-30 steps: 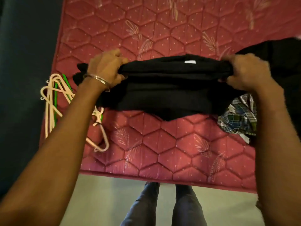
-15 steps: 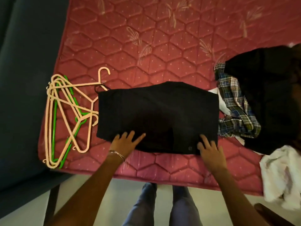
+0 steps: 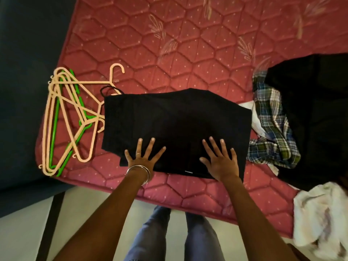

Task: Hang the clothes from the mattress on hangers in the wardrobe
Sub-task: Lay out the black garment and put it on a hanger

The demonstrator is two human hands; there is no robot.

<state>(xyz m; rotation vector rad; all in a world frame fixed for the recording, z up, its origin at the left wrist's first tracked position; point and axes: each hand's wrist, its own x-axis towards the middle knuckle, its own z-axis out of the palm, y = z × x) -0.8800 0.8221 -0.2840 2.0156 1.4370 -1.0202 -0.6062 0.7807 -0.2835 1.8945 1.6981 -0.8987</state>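
Black garment (image 3: 177, 127), flat on the red quilted mattress (image 3: 169, 53), both hands spread on its near edge.

Dark, matte fabric laid out in a broad, roughly rectangular shape with a peaked far edge; a thin looped strap shows at its far-left corner and a small white tag at the near hem. Left hand (image 3: 141, 159), bangles at the wrist and a ring on one finger, lies palm down with straight splayed fingers, gripping nothing. Right hand (image 3: 220, 161) lies likewise, flat and splayed. Left of the garment: a heap of thin plastic hangers (image 3: 62, 119), peach and green, triangular with hooked tops. Right: crumpled plaid cloth (image 3: 273, 132), a large black cloth (image 3: 316, 110), and white terry-like fabric (image 3: 323, 217) at the near-right corner. Mattress surface hexagon-stitched, with pale leaf motifs.
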